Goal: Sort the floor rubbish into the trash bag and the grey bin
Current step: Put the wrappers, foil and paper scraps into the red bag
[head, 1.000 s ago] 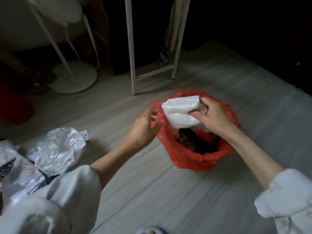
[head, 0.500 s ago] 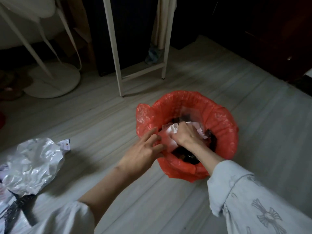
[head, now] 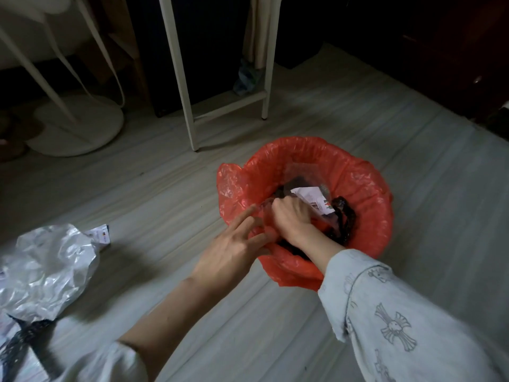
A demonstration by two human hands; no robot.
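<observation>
A red trash bag [head: 366,194] stands open on the pale wooden floor, with dark rubbish and clear plastic inside. My right hand [head: 292,216] reaches into it, its fingers curled down onto a white printed packet [head: 309,195] that lies on the dark rubbish. My left hand [head: 231,255] sits at the bag's near-left rim with straight, spread fingers touching the red plastic. A crumpled silver wrapper [head: 46,266] lies on the floor at the left. No grey bin is in view.
A black-and-white printed bag [head: 22,343] lies under the silver wrapper at the bottom left. A white fan base [head: 80,125] stands at the back left. White frame legs [head: 181,78] stand behind the bag. Dark furniture runs along the right.
My right hand carried the white packet from above the bag's mouth down into the bag. My left hand stayed at the near-left rim and its fingers straightened.
</observation>
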